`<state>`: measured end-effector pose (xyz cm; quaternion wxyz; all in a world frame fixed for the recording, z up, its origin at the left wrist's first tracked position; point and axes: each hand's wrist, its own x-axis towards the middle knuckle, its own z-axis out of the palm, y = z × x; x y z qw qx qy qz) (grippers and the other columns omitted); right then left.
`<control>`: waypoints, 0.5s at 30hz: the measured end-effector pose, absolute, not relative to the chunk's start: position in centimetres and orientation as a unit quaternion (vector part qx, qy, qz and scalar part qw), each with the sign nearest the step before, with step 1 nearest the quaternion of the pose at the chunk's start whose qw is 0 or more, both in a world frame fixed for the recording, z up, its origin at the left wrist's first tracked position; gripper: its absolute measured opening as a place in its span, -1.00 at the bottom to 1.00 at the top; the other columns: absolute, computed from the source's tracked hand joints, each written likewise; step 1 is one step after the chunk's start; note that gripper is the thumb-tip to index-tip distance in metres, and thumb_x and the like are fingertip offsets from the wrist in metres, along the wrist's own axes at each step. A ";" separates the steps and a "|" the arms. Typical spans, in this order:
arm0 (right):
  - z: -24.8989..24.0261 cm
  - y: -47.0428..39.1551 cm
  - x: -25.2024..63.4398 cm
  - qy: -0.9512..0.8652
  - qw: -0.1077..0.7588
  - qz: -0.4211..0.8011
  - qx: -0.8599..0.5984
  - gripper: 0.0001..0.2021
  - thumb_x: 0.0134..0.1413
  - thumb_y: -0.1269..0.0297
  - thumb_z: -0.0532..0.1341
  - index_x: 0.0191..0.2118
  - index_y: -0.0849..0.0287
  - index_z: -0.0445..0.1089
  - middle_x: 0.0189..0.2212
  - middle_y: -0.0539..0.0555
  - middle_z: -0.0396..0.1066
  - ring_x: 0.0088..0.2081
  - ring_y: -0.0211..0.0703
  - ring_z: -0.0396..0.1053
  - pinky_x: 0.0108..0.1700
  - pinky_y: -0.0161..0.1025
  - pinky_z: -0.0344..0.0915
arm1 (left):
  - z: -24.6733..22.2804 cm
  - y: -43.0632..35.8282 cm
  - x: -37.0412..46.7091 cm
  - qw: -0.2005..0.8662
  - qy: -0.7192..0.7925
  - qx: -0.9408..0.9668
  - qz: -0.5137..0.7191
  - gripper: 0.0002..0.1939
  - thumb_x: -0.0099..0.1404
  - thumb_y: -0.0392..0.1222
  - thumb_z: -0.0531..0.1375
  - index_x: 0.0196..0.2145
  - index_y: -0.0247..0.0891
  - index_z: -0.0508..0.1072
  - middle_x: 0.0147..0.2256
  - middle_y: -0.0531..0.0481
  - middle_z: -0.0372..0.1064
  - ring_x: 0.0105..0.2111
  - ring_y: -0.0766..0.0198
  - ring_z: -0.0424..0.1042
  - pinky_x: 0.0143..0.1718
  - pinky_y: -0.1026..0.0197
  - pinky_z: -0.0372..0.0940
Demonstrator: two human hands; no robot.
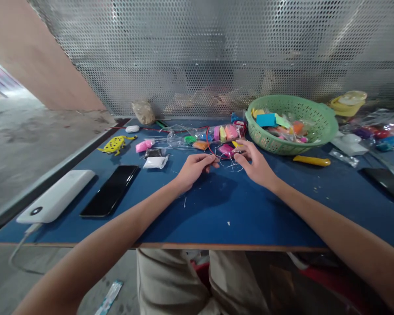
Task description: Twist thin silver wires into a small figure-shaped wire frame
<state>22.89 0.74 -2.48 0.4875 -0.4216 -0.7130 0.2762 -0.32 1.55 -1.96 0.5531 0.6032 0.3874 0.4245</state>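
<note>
Near the middle of the blue table [203, 218], my left hand [197, 168] is closed, thumb against the fingers, at the end of a thin red wire [209, 142]; what it pinches is too small to make out. My right hand [253, 164] is to its right, thumb and fingers apart, over some thin clear strands [234, 166]. Just beyond the hands lie a magenta packet [226, 150], an orange packet [200, 145] and a green packet [190, 139]. A yellow piece [235, 143] shows beside my right fingertips.
A green basket [292, 146] of colourful packets stands back right, a yellow cutter [311, 161] before it. Left are a black phone [110, 192], white power bank [57, 194], spotted yellow figure [116, 145] and white packet [155, 162]. A perforated metal panel [197, 57] rises behind.
</note>
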 end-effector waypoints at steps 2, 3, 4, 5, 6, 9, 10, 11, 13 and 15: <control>-3.1 1.3 22.9 -0.669 0.483 0.386 -0.413 -0.53 0.25 -0.07 0.20 0.10 0.15 0.37 -0.24 0.16 0.54 -0.36 -0.10 0.47 -0.25 -0.08 0.43 | -1.9 1.6 -0.5 0.553 0.377 0.610 0.424 -0.67 0.31 0.02 0.26 -0.21 -0.33 0.61 -0.30 -0.11 0.56 -0.46 0.40 0.28 -0.36 0.29 0.22; -3.3 1.4 22.9 -0.655 0.482 0.413 -0.411 -0.56 0.24 -0.10 0.19 -0.01 0.17 0.44 -0.33 0.14 0.53 -0.42 -0.12 0.44 -0.32 -0.12 0.41 | -1.8 1.6 -0.7 0.551 0.372 0.616 0.423 -0.66 0.32 0.02 0.25 -0.19 -0.33 0.61 -0.28 -0.12 0.56 -0.45 0.40 0.29 -0.36 0.29 0.23; -3.4 1.6 22.9 -0.648 0.481 0.426 -0.409 -0.57 0.25 -0.12 0.17 -0.13 0.18 0.49 -0.39 0.12 0.52 -0.47 -0.15 0.41 -0.39 -0.16 0.38 | -1.7 1.7 -0.8 0.546 0.368 0.625 0.420 -0.66 0.33 0.02 0.25 -0.17 -0.33 0.60 -0.27 -0.13 0.56 -0.44 0.39 0.30 -0.35 0.29 0.24; -3.4 1.6 22.9 -0.647 0.482 0.427 -0.409 -0.55 0.25 -0.14 0.16 -0.22 0.18 0.51 -0.43 0.11 0.52 -0.52 -0.18 0.38 -0.45 -0.18 0.34 | -1.6 1.7 -0.9 0.539 0.365 0.636 0.415 -0.65 0.34 0.02 0.24 -0.16 -0.33 0.60 -0.26 -0.14 0.56 -0.43 0.38 0.32 -0.34 0.28 0.25; -3.4 1.7 22.9 -0.650 0.484 0.420 -0.408 -0.54 0.25 -0.16 0.14 -0.27 0.18 0.51 -0.44 0.11 0.52 -0.56 -0.21 0.35 -0.49 -0.20 0.30 | -1.5 1.7 -1.0 0.530 0.362 0.649 0.408 -0.65 0.36 0.02 0.21 -0.15 -0.33 0.60 -0.25 -0.15 0.56 -0.41 0.36 0.33 -0.34 0.28 0.26; -3.2 1.5 23.0 -0.664 0.494 0.386 -0.408 -0.53 0.28 -0.16 0.11 -0.28 0.17 0.51 -0.44 0.09 0.52 -0.59 -0.23 0.34 -0.53 -0.23 0.25 | -1.0 1.9 -1.5 0.479 0.357 0.711 0.372 -0.60 0.44 0.04 0.11 -0.08 -0.32 0.58 -0.21 -0.15 0.57 -0.39 0.34 0.36 -0.31 0.25 0.29; -3.1 1.4 23.1 -0.672 0.494 0.366 -0.412 -0.53 0.29 -0.15 0.10 -0.28 0.16 0.51 -0.44 0.08 0.52 -0.58 -0.23 0.34 -0.51 -0.23 0.26 | -0.8 1.9 -1.8 0.450 0.361 0.734 0.360 -0.59 0.46 0.04 0.07 -0.07 -0.31 0.57 -0.20 -0.14 0.57 -0.39 0.34 0.37 -0.31 0.25 0.30; -3.0 1.3 23.2 -0.683 0.494 0.341 -0.416 -0.53 0.30 -0.14 0.09 -0.29 0.16 0.51 -0.44 0.08 0.52 -0.57 -0.21 0.35 -0.49 -0.23 0.28 | -0.6 2.0 -2.0 0.412 0.369 0.754 0.353 -0.58 0.48 0.04 0.04 -0.07 -0.29 0.57 -0.20 -0.13 0.57 -0.39 0.34 0.37 -0.31 0.25 0.30; -2.8 1.2 23.4 -0.711 0.482 0.291 -0.422 -0.54 0.33 -0.11 0.07 -0.28 0.14 0.52 -0.44 0.08 0.53 -0.54 -0.20 0.37 -0.43 -0.21 0.31 | -0.1 2.0 -2.5 0.312 0.395 0.788 0.354 -0.59 0.49 0.02 0.03 -0.12 -0.27 0.58 -0.24 -0.07 0.58 -0.40 0.34 0.39 -0.32 0.27 0.29; -2.6 1.1 23.7 -0.732 0.467 0.259 -0.424 -0.55 0.35 -0.07 0.04 -0.25 0.14 0.54 -0.45 0.07 0.53 -0.54 -0.20 0.37 -0.41 -0.22 0.31 | 0.3 2.1 -3.1 0.204 0.417 0.802 0.377 -0.63 0.48 0.00 0.06 -0.23 -0.26 0.59 -0.32 -0.02 0.57 -0.42 0.35 0.42 -0.34 0.28 0.28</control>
